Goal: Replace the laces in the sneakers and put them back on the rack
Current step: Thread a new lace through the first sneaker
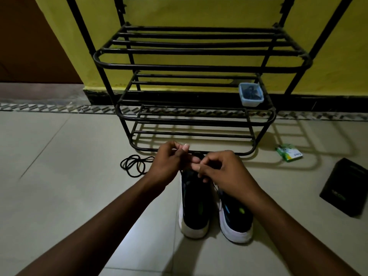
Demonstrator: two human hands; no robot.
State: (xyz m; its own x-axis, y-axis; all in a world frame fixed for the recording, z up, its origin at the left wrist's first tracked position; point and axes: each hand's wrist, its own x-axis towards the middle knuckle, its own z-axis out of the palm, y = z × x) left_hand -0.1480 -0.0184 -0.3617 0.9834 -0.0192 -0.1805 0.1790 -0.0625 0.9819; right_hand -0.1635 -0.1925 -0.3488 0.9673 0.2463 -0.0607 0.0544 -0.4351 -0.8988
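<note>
From the head camera, two bare forearms come in from the lower corners and meet over a pair of sneakers standing side by side on the tiled floor (59, 156), heels toward the viewer. The left hand (171, 162) and right hand (225, 170) are close together above the far end of the left sneaker (196, 206). The right sneaker (237, 220) stands just beside it, untouched. Both grips are narrow, with fingers curled and thumb against fingertips. Each seems to pinch a thin dark lace (215, 187), of which only a short strand shows below the right hand.

A loose lace (135, 164) lies coiled on the floor left of the hands, near the foot of the black metal rack (185, 66). The rack carries only a small plastic tub (251, 94) on its middle shelf.

The task looks to be in its middle: lacing of the left sneaker is under way, the right one probably waits, and neither is back on the rack.

The hands cover the eyelets, so how far the lace is threaded cannot be told. Whether the coil is an old lace or a new one is unclear. The light is dim, and the tub's dark contents are hard to make out. To the right lie a green packet (289, 153) and a black box (346, 186).
</note>
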